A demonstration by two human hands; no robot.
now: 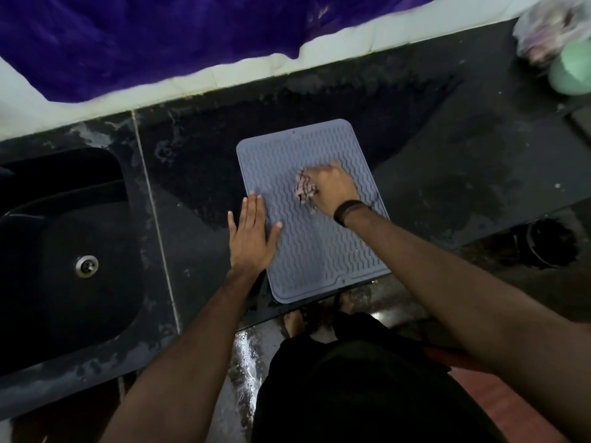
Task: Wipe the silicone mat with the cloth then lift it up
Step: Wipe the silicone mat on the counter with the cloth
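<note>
The silicone mat (315, 225) is laid at the bench (447, 174) front edge. Its left edge is pressed by the flat, straight-fingered left hand (251, 238); the cloth (305, 187) is gripped on it by the right hand (332, 187).

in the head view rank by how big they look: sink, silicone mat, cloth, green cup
1. sink, largest, partly cut off by the left edge
2. silicone mat
3. green cup, cut off by the frame and farther away, so its rank over the cloth is unsure
4. cloth, bunched and mostly hidden under the right hand
</note>
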